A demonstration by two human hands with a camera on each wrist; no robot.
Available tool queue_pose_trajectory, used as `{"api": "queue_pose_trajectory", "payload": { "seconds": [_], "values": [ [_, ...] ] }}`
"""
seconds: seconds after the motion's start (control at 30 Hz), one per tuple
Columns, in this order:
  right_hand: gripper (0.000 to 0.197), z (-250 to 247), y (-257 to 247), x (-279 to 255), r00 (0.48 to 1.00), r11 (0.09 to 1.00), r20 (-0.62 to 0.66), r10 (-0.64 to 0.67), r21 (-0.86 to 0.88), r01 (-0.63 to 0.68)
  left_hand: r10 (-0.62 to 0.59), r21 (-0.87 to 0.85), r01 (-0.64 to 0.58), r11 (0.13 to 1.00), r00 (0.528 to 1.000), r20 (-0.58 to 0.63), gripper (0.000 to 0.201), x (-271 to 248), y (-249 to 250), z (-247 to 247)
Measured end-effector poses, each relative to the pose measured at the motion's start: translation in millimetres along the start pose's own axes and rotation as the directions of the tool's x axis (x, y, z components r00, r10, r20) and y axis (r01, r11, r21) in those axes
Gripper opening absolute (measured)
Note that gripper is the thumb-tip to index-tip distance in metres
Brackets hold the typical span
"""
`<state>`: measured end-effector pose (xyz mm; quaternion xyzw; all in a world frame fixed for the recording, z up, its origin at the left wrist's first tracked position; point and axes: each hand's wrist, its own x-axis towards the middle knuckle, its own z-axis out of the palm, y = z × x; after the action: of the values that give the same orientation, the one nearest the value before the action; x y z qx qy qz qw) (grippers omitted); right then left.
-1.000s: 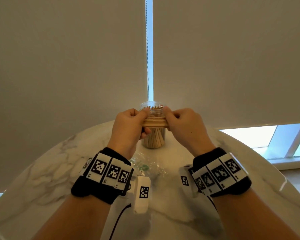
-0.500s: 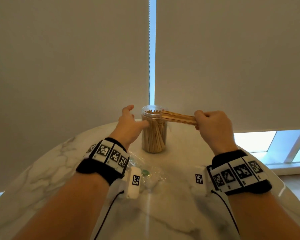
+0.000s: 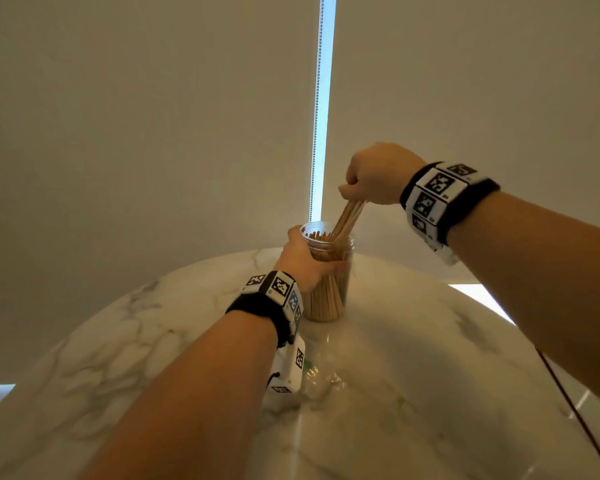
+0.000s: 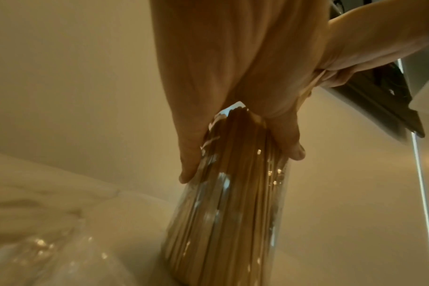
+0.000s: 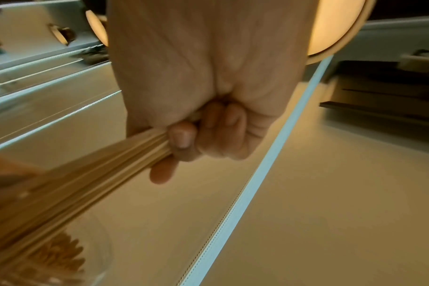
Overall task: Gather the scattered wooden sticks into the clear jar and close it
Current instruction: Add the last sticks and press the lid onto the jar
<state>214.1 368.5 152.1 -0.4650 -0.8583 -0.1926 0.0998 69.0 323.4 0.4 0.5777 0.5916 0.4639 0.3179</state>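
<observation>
Now the left hand [image 3: 303, 261] wraps the jar [image 3: 327, 271] to steady it on the counter [image 3: 413, 358]; the right hand [image 3: 374, 174] pinches a bundle of sticks [image 3: 349, 218], tips angled into its mouth.

Left hand [image 3: 300, 263] covers part of clear jar [image 3: 329, 289] wall; its far-side fingers hidden. Bundle of sticks [image 3: 349, 218]: top ends buried in right hand [image 3: 373, 176] grip; count can't tell. Crumpled clear plastic [image 3: 321, 379] on counter [image 3: 430, 358] partly behind left wrist cam, contents unclear. Right wrist view: jar mouth [image 5: 61, 257] blurred, cut by frame edge.
</observation>
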Motion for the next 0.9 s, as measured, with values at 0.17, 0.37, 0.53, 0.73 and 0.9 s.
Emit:
{"api": "queue_pose_trajectory", "payload": {
  "seconds": [0.17, 0.37, 0.53, 0.73, 0.9],
  "values": [
    [0.042, 5.5, -16.1, 13.5, 0.995, 0.978, 0.037, -0.093, -0.184, 0.099, 0.008, -0.019, -0.008, 1.0, 1.0, 0.021, 0.111, -0.5, -0.1, -1.6],
    [0.047, 14.1, -34.6, 20.5, 0.989, 0.967, 0.095, -0.112, -0.221, 0.131, 0.009, -0.005, -0.009, 1.0, 1.0, 0.013, 0.115, 3.5, -2.1, -3.4],
    [0.039, 23.1, -40.4, 19.8, 0.996, 0.97, 0.046, 0.071, -0.234, -0.059, 0.007, 0.002, -0.007, 1.0, 1.0, 0.01, 0.117, 6.7, -7.4, -1.3],
    [0.048, 23.4, -50.2, 24.4, 0.962, 0.988, 0.268, 0.045, -0.152, -0.004, 0.011, 0.012, -0.011, 1.0, 1.0, 0.006, 0.116, 10.8, -11.9, -0.2],
    [0.048, 26.6, -49.5, 23.7, 0.971, 0.984, 0.24, -0.02, -0.165, 0.061, 0.016, 0.013, -0.016, 1.0, 1.0, -0.011, 0.115, 13.4, -15.8, 1.7]
  ]
}}
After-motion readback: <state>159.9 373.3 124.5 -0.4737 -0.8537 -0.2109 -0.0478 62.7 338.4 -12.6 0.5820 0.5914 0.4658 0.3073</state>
